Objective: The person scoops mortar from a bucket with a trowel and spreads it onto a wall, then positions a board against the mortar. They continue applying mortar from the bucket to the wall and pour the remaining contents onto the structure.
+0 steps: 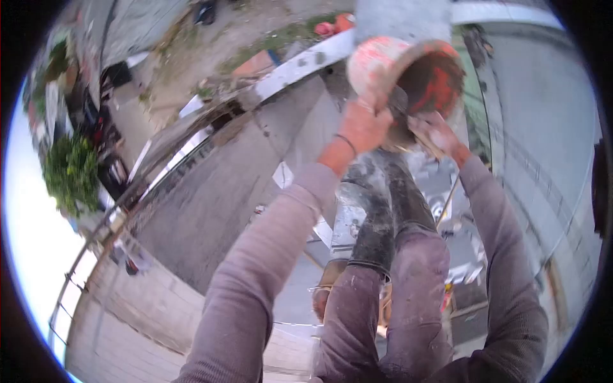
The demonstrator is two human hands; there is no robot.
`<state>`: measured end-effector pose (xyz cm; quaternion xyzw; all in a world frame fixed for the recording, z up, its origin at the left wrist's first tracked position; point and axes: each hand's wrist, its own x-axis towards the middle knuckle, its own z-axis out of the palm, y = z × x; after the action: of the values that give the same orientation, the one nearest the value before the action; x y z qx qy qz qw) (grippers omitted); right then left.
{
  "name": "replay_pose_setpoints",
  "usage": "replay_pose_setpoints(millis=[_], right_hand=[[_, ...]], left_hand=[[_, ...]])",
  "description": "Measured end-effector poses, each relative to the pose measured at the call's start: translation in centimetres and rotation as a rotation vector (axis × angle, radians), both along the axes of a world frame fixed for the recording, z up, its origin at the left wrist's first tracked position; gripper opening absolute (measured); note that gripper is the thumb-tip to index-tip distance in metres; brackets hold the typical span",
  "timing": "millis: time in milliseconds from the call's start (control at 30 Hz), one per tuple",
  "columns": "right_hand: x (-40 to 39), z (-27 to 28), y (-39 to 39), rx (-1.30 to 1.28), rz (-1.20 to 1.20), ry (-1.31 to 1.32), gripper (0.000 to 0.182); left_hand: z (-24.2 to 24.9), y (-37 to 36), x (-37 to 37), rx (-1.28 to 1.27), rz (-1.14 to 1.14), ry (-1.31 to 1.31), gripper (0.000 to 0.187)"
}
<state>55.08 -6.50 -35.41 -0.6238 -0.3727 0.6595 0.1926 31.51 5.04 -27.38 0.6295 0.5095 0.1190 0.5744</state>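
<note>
An orange bucket (408, 70), smeared with grey material, is tipped on its side above my boots, its mouth facing down and to the right. My left hand (367, 124) has its fingers closed at the bucket's near left edge. At the lower part of the mouth, my right hand (437, 134) is closed round a small flat tool (426, 142), partly hidden by the fingers. A dark shape at the rim between the hands is too blurred to name. Both sleeves and my trousers are dusty.
My dark boots (377, 210) rest on a narrow grey surface high above the ground. A grey wall slab (223, 185) lies to the left, with a railing (76, 262) beyond it. Another bucket (329, 277) stands lower down by my leg. A pale wall (536, 127) is at the right.
</note>
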Motion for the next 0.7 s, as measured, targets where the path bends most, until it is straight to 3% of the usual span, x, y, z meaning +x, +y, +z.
replay_pose_setpoints(millis=[33, 100, 200, 267, 400, 467, 533, 633, 700], right_hand=[[-0.2, -0.1, -0.3, 0.066, 0.013, 0.024, 0.043], [-0.3, 2.2, -0.1, -0.191, -0.02, 0.143, 0.039], [-0.6, 4.5, -0.5, -0.163, 0.082, 0.172, 0.037], [-1.4, 8.7, 0.6, -0.402, 0.001, 0.306, 0.037], [-0.6, 9.6, -1.0, -0.24, 0.078, 0.255, 0.035], [-0.7, 13.6, 1.2, -0.643, 0.062, 0.339, 0.031], [-2.7, 16.9, 3.5, -0.643, 0.078, 0.38, 0.029], [-6.2, 19.6, 7.3, -0.626, 0.09, 0.437, 0.029], [-11.3, 21.5, 11.5, -0.385, 0.279, 0.293, 0.028]], left_hand=[[-0.2, -1.1, -0.4, 0.019, 0.072, -0.018, 0.028], [0.2, -2.7, -1.9, 0.049, 0.168, -0.04, 0.029], [2.0, -5.0, -4.4, -0.122, 0.207, -0.003, 0.033], [2.9, -6.9, -5.9, -0.235, 0.303, -0.073, 0.033], [3.4, -11.1, -8.7, -0.237, 0.449, -0.029, 0.035], [2.6, -14.1, -9.8, -0.565, 0.777, -0.133, 0.026], [2.2, -17.0, -11.4, -0.744, 1.002, -0.327, 0.022], [6.4, -19.2, -14.5, -0.852, 1.19, -0.533, 0.024], [8.2, -21.2, -15.1, -0.888, 1.307, -0.543, 0.021]])
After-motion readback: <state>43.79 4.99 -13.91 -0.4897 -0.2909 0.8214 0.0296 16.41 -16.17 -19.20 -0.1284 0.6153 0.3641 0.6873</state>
